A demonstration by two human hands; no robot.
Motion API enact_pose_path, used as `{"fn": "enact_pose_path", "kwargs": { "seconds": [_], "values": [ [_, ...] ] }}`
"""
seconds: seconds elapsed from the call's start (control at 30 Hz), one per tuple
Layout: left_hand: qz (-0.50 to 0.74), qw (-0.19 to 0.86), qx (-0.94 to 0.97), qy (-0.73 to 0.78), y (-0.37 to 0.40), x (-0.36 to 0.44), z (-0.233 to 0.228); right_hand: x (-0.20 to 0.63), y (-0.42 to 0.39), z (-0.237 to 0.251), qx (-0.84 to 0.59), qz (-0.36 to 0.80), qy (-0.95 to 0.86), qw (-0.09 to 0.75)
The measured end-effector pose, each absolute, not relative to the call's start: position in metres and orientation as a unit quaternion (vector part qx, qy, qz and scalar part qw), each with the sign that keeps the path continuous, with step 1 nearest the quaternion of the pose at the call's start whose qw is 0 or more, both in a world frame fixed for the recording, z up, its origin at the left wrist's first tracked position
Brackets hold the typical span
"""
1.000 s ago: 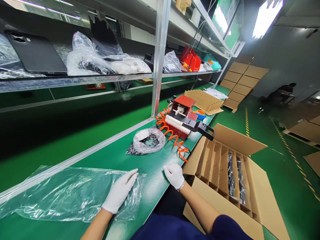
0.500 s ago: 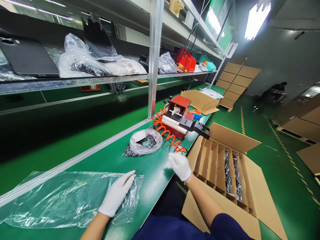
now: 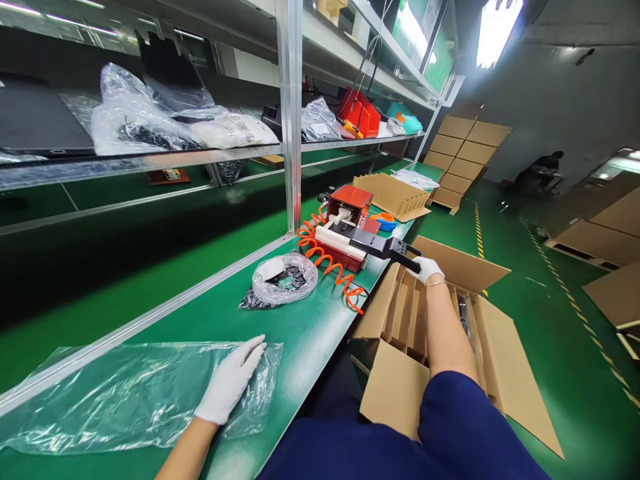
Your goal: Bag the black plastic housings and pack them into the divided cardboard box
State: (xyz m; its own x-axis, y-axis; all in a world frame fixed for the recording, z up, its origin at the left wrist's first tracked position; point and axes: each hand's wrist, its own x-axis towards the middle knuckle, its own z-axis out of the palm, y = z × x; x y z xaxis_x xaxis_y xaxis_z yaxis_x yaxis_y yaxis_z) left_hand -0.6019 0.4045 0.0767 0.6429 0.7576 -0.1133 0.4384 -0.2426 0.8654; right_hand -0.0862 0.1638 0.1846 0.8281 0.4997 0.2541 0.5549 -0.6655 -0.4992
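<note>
Blk part (image 3: 370, 241) unbagged, on red fixture (image 3: 351, 199). R hand (image 3: 429, 269) at its end, can't tell if gripping. L hand (image 3: 231, 381) flat, loose on unfilled clear bag (image 3: 125, 393). Carton (image 3: 523, 377) part-filled.

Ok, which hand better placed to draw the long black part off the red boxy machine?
Right, probably: the white-gloved right hand is at the outer end of the black part; the white-gloved left hand lies on a clear plastic bag.
</note>
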Motion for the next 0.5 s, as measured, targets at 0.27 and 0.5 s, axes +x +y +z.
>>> {"fn": "enact_pose_path", "kwargs": {
  "seconds": [0.27,0.5],
  "values": [
    [0.158,0.469,0.775,0.393,0.403,-0.600,0.083,-0.088,0.088,0.196,-0.901,-0.041,-0.205,0.381],
    [0.167,0.480,0.767,0.392,0.402,-0.598,0.083,-0.102,0.097,0.222,-0.800,-0.102,-0.114,0.580]
  ]
}}
